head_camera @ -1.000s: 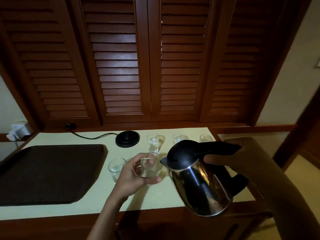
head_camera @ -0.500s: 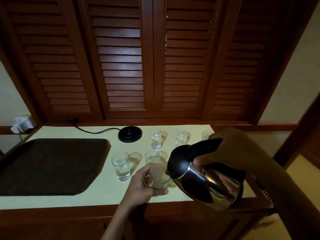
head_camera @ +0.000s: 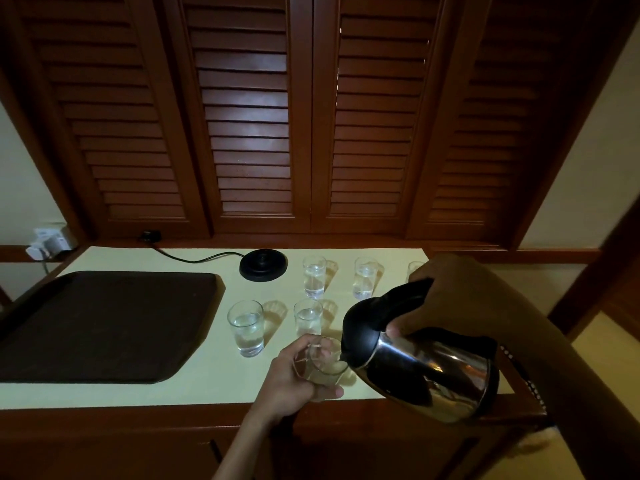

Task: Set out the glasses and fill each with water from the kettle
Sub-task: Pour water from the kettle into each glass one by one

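Kettle (head_camera: 426, 368) has tipped a lot over the last second, from near upright to lying almost flat, and its lid end has swung down-left to the held glass (head_camera: 323, 362).

Right grip (head_camera: 450, 299) is wrapped over the black handle from above, fingers curled round it. Left grip (head_camera: 287, 379) is curled round the held glass with the thumb on the near side. The glass is at the near edge of the surface (head_camera: 207, 386); can't tell if it is lifted or resting.

Key relation: the spout (head_camera: 343, 356) meets the right side of the glass rim, touching or just over it, can't tell which. The kettle's long axis runs from its base at near right up-left to the spout, so water would leave leftward into the glass. No stream can be made out, and the level is too dim to read.

Five other glasses stand on the surface:
- near-left glass (head_camera: 246, 327)
- near-middle glass (head_camera: 308, 317)
- far-left glass (head_camera: 314, 275)
- far-middle glass (head_camera: 365, 277)
- far-right glass (head_camera: 414, 266), half hidden behind the right grip

The four in clear view hold water.

Judgement: probably the last glass, with the pour starting. Next move calls for keeping the rim under the spout and adding only a little more tilt. The risk is a spill over the near edge.
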